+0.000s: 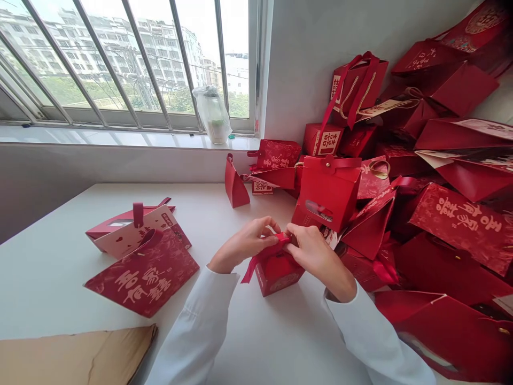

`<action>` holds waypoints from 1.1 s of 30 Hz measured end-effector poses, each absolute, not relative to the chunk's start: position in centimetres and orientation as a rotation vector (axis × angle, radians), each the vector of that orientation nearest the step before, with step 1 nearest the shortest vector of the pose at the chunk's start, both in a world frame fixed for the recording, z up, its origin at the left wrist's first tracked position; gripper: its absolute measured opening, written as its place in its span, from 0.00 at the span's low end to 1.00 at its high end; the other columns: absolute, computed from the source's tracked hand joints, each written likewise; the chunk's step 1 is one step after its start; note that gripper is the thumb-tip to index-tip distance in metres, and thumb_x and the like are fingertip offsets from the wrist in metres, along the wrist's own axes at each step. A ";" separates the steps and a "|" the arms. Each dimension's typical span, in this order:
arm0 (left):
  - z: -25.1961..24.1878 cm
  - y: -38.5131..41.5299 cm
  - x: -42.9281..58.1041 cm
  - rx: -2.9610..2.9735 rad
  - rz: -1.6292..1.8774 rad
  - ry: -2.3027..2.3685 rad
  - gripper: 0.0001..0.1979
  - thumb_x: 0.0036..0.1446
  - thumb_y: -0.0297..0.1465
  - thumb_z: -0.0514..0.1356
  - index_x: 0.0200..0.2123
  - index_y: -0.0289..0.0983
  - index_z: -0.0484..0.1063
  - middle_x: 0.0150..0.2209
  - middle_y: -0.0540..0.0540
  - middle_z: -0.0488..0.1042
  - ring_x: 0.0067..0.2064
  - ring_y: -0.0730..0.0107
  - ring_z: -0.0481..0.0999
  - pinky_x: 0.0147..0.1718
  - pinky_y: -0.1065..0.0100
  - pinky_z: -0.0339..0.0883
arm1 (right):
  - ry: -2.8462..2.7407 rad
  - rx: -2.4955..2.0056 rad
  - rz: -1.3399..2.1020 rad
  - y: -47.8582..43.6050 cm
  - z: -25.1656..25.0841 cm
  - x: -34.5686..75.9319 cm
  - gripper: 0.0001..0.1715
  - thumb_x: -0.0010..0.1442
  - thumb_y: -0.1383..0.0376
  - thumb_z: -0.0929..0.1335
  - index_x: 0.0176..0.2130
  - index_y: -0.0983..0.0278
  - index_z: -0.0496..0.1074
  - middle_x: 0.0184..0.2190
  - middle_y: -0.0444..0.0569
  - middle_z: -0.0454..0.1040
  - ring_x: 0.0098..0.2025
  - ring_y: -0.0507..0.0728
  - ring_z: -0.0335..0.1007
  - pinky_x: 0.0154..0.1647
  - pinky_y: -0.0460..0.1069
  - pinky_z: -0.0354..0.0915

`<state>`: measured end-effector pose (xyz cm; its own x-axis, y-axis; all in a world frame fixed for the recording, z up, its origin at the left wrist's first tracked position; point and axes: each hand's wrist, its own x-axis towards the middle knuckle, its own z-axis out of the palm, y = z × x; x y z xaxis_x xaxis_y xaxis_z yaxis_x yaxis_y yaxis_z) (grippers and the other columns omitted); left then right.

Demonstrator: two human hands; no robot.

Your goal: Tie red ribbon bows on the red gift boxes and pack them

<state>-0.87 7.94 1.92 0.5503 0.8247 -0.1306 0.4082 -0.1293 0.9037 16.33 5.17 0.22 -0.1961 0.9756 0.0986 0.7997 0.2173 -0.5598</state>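
On the white table in front of me stands a small red gift box (279, 277), its printed front side turned toward me. A red ribbon (251, 267) runs across its top, and one tail hangs down on the left. My left hand (251, 239) pinches the ribbon at the top of the box with thumb and fingers. From the other side, my right hand (315, 251) also closes on the ribbon there, close to the left fingertips. Exactly how the ribbon lies between the fingers is partly hidden by them.
A large pile of red gift boxes (460, 224) fills the right side, reaching up the wall. Several flatter red and pink boxes (148, 272) lie at left. A brown cardboard sheet (72, 355) covers the near left corner. A bagged cup (215, 120) stands on the windowsill (120, 138).
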 end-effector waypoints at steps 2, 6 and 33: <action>2.3 7.6 -0.8 1.773 0.501 1.118 0.11 0.55 0.38 0.54 0.38 0.38 0.66 0.31 0.50 0.74 0.26 0.75 0.65 0.22 0.73 0.54 | -2.060 -1.657 0.519 5.1 0.0 16.2 0.06 0.54 0.72 0.61 0.28 0.62 0.62 0.23 0.43 0.68 0.25 0.52 0.62 0.26 0.46 0.52; 2.8 7.2 -0.4 1.834 0.550 1.292 0.07 0.53 0.32 0.55 0.36 0.37 0.66 0.29 0.48 0.76 0.27 0.72 0.69 0.22 0.73 0.56 | -2.066 -1.693 0.485 4.9 -0.1 15.9 0.06 0.55 0.71 0.61 0.29 0.61 0.60 0.22 0.43 0.67 0.24 0.52 0.61 0.26 0.46 0.52; 0.6 9.5 -0.8 2.012 0.505 1.116 0.08 0.47 0.33 0.59 0.26 0.36 0.77 0.31 0.47 0.73 0.31 0.70 0.69 0.28 0.72 0.61 | -2.051 -1.843 0.461 5.1 0.7 15.2 0.05 0.55 0.73 0.64 0.30 0.62 0.65 0.23 0.43 0.69 0.24 0.51 0.62 0.27 0.45 0.53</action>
<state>-0.79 9.55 0.63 0.5384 0.8424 -0.0229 0.5389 -0.3232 0.7779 15.24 5.05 0.73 -0.0974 0.9945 0.0376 0.8827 0.1038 -0.4583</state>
